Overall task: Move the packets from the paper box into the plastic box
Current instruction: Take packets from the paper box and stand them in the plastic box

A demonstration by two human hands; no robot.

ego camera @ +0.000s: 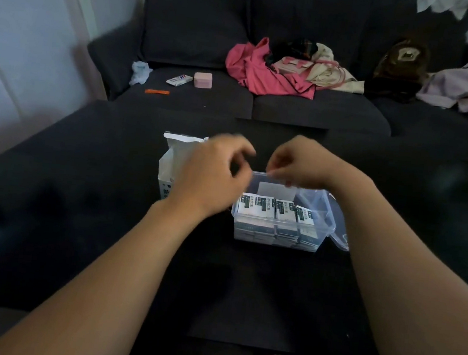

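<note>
A clear plastic box (326, 217) stands mid-table, holding rows of white-and-dark packets (266, 207) stacked in layers. Its lid (341, 236) hangs off the right side. To its left stands the white paper box (170, 164), top flaps open, its inside hidden from me. My left hand (212, 175) hovers between the two boxes, blurred, fingers loosely curled and apart with nothing in them. My right hand (301, 164) is over the plastic box's far rim, fingertips pinched on the top edge of a plain white packet (276, 191) standing upright at the back of the box.
The table (79, 189) is dark and low. Behind it is a dark sofa (322, 111) with a pile of pink and beige clothes (268, 70), a pink case (203, 79), a small white pack (179, 80), an orange item (157, 91) and a brown bag (403, 62).
</note>
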